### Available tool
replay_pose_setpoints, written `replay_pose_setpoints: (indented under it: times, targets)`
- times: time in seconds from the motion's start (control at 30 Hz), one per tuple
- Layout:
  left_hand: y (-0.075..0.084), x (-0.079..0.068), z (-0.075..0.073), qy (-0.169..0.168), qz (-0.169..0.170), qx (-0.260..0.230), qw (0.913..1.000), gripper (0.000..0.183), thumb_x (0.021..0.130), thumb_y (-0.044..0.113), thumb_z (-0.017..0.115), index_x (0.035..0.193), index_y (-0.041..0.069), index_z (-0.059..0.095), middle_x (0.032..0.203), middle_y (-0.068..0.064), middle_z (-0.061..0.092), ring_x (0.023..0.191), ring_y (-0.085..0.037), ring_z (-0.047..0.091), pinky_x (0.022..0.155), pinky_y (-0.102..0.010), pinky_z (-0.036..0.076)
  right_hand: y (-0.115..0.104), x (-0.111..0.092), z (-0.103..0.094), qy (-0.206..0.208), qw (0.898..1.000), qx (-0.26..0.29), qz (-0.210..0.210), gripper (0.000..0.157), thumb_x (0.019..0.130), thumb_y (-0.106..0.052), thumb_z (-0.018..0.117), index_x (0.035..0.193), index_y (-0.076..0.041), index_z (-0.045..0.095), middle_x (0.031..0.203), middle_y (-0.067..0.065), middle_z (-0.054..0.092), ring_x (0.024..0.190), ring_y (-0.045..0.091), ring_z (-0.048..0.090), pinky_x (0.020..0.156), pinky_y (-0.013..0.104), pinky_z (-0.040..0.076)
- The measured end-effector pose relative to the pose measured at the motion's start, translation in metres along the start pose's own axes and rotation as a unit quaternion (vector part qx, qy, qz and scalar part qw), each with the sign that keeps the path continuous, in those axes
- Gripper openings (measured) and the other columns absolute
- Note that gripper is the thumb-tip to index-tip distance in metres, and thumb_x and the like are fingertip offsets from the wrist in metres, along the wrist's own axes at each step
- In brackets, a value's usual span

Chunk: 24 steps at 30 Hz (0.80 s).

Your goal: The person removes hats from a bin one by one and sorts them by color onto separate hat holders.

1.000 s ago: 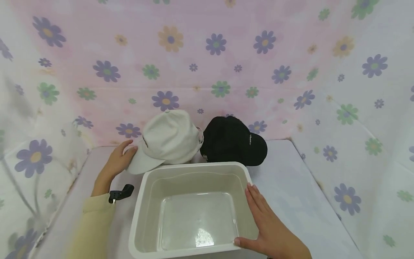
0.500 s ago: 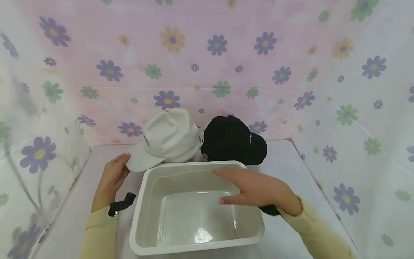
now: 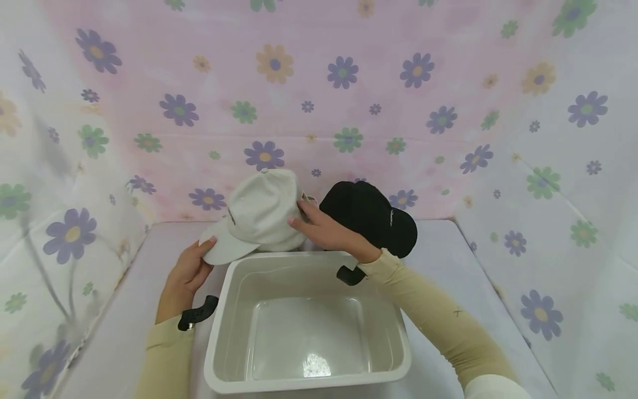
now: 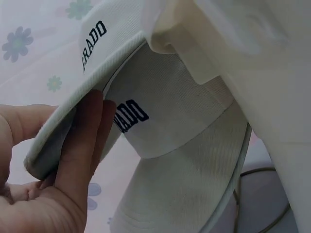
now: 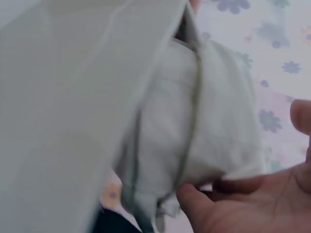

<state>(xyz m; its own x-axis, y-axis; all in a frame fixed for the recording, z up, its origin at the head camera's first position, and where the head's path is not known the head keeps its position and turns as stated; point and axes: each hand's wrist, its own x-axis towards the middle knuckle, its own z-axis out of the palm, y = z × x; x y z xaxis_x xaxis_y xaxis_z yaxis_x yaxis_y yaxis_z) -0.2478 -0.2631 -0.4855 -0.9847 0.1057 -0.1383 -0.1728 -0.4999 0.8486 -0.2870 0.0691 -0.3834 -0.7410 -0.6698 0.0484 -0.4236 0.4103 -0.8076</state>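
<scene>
A white cap [image 3: 264,208] stands behind the plastic tub, its brim to the left. In the left wrist view, a second white lettered cap [image 4: 170,107] shows beneath the upper cap's brim [image 4: 90,104]. My left hand [image 3: 189,271] pinches that upper brim, thumb on one side and fingers on the other. My right hand [image 3: 331,230] reaches over the tub to the back of the white cap. Its fingertips [image 5: 192,196] touch the cap's back edge, while the thumb stands away from it in the right wrist view. A black cap [image 3: 364,210] sits just right, partly behind my right hand.
The light grey tub [image 3: 219,332] stands in front of the caps, with nothing visible inside. The white-covered table [image 3: 448,288] extends to its right. A flower-patterned cloth [image 3: 309,83] closes off the back and both sides.
My right hand has left the tub's right rim and crossed to the back of the white cap. My left hand has gone from touching the brim to pinching it.
</scene>
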Motion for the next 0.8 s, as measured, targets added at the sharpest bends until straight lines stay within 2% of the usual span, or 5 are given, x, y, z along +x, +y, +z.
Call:
replay_pose_setpoints:
  times: [0.13, 0.37, 0.5, 0.67, 0.8]
  targets:
    - [0.001, 0.0, -0.001, -0.002, 0.008, 0.015, 0.9998, 0.029, 0.11, 0.014, 0.041, 0.138, 0.009, 0.035, 0.113, 0.016, 0.063, 0.107, 0.002, 0.059, 0.091, -0.015, 0.048, 0.004, 0.013, 0.007, 0.026, 0.999, 0.02, 0.011, 0.064, 0.111, -0.032, 0.041, 0.162, -0.003, 0.015, 0.164, 0.017, 0.026, 0.15, 0.029, 0.033, 0.121, 0.044, 0.032]
    - [0.004, 0.001, 0.0, 0.0, 0.035, 0.033, 0.9988, 0.023, 0.109, 0.009, 0.043, 0.131, 0.006, 0.039, 0.112, 0.012, 0.063, 0.104, -0.001, 0.061, 0.087, -0.017, 0.051, 0.006, 0.027, -0.004, 0.05, 0.991, 0.065, 0.107, 0.065, 0.11, -0.046, 0.035, 0.162, -0.008, 0.024, 0.163, 0.011, 0.034, 0.147, 0.027, 0.038, 0.12, 0.045, 0.033]
    - [0.007, 0.003, 0.003, 0.004, 0.058, 0.05, 0.9971, 0.024, 0.108, 0.007, 0.046, 0.131, 0.004, 0.039, 0.111, 0.01, 0.064, 0.102, -0.001, 0.063, 0.085, -0.017, 0.053, 0.009, 0.034, -0.013, 0.064, 0.982, 0.124, 0.129, 0.057, 0.11, -0.044, 0.037, 0.144, 0.001, 0.048, 0.131, 0.014, 0.054, 0.118, 0.032, 0.054, 0.109, 0.049, 0.042]
    - [0.01, 0.007, 0.003, 0.007, 0.06, 0.056, 0.9966, 0.025, 0.107, 0.006, 0.048, 0.131, 0.004, 0.041, 0.112, 0.011, 0.063, 0.104, -0.002, 0.063, 0.086, -0.018, 0.054, 0.012, 0.04, -0.019, 0.083, 0.966, 0.2, 0.138, 0.046, 0.111, -0.037, 0.041, 0.097, 0.006, 0.047, 0.09, 0.011, 0.04, 0.083, 0.027, 0.04, 0.088, 0.043, 0.038]
    - [0.013, 0.01, 0.003, 0.026, 0.053, 0.076, 0.9954, 0.024, 0.106, 0.007, 0.05, 0.13, 0.004, 0.045, 0.112, 0.013, 0.062, 0.105, 0.0, 0.061, 0.087, -0.018, 0.053, 0.013, 0.041, -0.021, 0.083, 0.971, 0.167, 0.147, 0.046, 0.11, -0.042, 0.041, 0.107, 0.003, 0.054, 0.094, 0.01, 0.046, 0.086, 0.023, 0.044, 0.091, 0.044, 0.041]
